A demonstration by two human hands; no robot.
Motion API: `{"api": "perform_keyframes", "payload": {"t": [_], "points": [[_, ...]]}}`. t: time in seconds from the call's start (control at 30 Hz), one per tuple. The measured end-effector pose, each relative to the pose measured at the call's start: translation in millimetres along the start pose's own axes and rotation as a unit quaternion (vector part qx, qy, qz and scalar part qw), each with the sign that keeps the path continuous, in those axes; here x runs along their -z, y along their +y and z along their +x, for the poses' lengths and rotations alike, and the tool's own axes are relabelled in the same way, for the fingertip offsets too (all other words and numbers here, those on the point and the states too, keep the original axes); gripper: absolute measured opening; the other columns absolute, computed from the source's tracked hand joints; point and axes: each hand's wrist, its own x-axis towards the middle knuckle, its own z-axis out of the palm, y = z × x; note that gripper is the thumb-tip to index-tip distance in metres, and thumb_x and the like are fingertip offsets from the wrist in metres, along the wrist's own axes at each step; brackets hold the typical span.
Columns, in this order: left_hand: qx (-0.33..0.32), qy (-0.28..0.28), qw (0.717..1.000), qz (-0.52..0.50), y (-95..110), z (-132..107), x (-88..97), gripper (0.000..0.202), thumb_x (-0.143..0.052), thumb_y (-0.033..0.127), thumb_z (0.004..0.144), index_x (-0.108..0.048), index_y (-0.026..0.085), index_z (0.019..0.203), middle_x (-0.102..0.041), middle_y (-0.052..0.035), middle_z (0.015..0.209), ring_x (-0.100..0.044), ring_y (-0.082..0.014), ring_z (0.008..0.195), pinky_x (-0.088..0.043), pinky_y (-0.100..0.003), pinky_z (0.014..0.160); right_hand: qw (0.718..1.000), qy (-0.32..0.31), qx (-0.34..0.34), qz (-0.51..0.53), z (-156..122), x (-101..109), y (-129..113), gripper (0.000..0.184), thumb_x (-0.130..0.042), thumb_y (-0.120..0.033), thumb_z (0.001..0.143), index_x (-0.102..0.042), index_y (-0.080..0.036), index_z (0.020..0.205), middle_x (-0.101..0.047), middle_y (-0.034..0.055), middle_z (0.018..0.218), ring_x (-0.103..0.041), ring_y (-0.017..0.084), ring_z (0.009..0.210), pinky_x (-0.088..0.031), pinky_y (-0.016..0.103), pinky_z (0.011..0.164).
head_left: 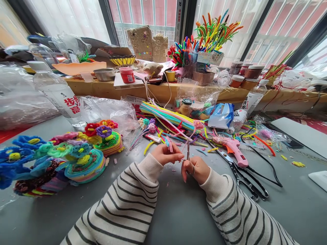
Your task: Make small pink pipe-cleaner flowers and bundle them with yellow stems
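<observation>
We log: left hand [167, 154] pinching a pink stem [170, 144], right hand [196, 169] gripping scissors [188, 152] beside it, hands nearly touching; trimming, apparently, wanting steady aim.

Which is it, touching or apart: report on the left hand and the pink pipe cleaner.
Touching. The head view shows the left hand pinching the pink pipe cleaner, with no gap.
</observation>
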Motion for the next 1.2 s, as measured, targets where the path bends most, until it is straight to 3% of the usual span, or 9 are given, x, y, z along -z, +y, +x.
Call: {"api": "perform_keyframes", "payload": {"t": [0.2,0.27,0.47,0.7,0.77,0.87,0.97,1.1,1.2], "points": [[0.002,0.06,0.998,-0.017,1,1,4.2,0.026,-0.068,0.032,0.049,-0.052,0.012,0.056,-0.053,0.0027,0.048,-0.045,-0.0054,0.043,-0.035,-0.02,0.044,0.998,0.06,-0.01,0.0,0,2,-2,0.071,-0.023,-0.067,0.07,-0.061,-0.013,0.045,-0.035,-0.0017,0.036,-0.031,0.007,0.038,-0.025,0.022,0.041],[-0.002,0.068,0.997,-0.018,1,2,5.6,0.027,-0.068,0.033,0.048,-0.053,0.012,0.057,-0.054,0.0027,0.049,-0.046,-0.0055,0.043,-0.035,-0.019,0.044,0.994,0.104,-0.022,-0.001,1,4,-3,0.06,-0.033,-0.062,0.071,-0.064,-0.013,0.054,-0.043,-0.0007,0.042,-0.038,0.008,0.043,-0.03,0.021,0.044],[0.014,0.022,0.999,0.039,0,2,4.4,0.022,-0.065,0.031,0.054,-0.058,0.011,0.059,-0.057,0.0,0.052,-0.046,-0.0066,0.047,-0.036,-0.02,0.047,0.966,0.249,0.007,0.074,6,10,-7,0.029,-0.053,-0.043,0.068,-0.063,-0.016,0.074,-0.062,0.0022,0.066,-0.053,0.014,0.063,-0.041,0.025,0.059],[0.019,-0.045,0.993,0.108,-3,0,3.5,0.02,-0.064,0.031,0.055,-0.058,0.012,0.056,-0.056,-0.0005,0.054,-0.046,-0.0074,0.05,-0.037,-0.021,0.05,0.958,0.26,0.021,0.121,7,9,-7,0.016,-0.06,-0.032,0.065,-0.061,-0.016,0.066,-0.061,0.0011,0.062,-0.054,0.014,0.059,-0.042,0.026,0.056],[0.023,-0.032,0.992,0.116,-3,0,2.7,0.022,-0.065,0.031,0.053,-0.057,0.012,0.058,-0.056,-0.0003,0.055,-0.046,-0.0078,0.051,-0.038,-0.022,0.052,0.96,0.256,0.023,0.109,7,8,-7,0.016,-0.06,-0.031,0.065,-0.06,-0.015,0.062,-0.058,0.0004,0.057,-0.052,0.012,0.055,-0.041,0.025,0.053],[0.027,0.045,0.992,0.118,-4,1,0.6,0.033,-0.068,0.031,0.049,-0.056,0.011,0.072,-0.056,0.0,0.06,-0.047,-0.0085,0.051,-0.039,-0.023,0.052,0.964,0.254,0.055,0.046,5,7,-6,0.015,-0.058,-0.029,0.067,-0.059,-0.015,0.062,-0.057,0.0012,0.057,-0.05,0.011,0.053,-0.04,0.024,0.051],[-0.029,0.11,0.989,0.099,-4,0,-0.3,0.037,-0.065,0.035,0.052,-0.054,0.011,0.078,-0.057,-0.0027,0.069,-0.05,-0.0105,0.055,-0.041,-0.026,0.052,0.957,0.262,0.103,-0.071,2,5,-7,0.015,-0.056,-0.029,0.07,-0.061,-0.015,0.067,-0.054,0.0014,0.057,-0.048,0.01,0.051,-0.038,0.023,0.048],[-0.161,0.126,0.973,0.111,-2,-3,1.3,0.022,-0.062,0.031,0.058,-0.059,0.013,0.07,-0.058,-0.0046,0.073,-0.053,-0.0153,0.073,-0.042,-0.03,0.069,0.94,0.246,0.16,-0.176,0,4,-12,0.018,-0.052,-0.028,0.074,-0.062,-0.015,0.069,-0.047,-0.0001,0.051,-0.042,0.009,0.046,-0.037,0.021,0.045],[-0.238,0.126,0.952,0.143,2,-5,1.8,0.012,-0.062,0.026,0.059,-0.061,0.015,0.063,-0.059,-0.0032,0.067,-0.052,-0.0154,0.073,-0.04,-0.032,0.074,0.932,0.246,0.174,-0.202,0,4,-14,0.019,-0.05,-0.028,0.075,-0.063,-0.015,0.069,-0.047,0.0002,0.051,-0.042,0.009,0.044,-0.037,0.021,0.044]]}}
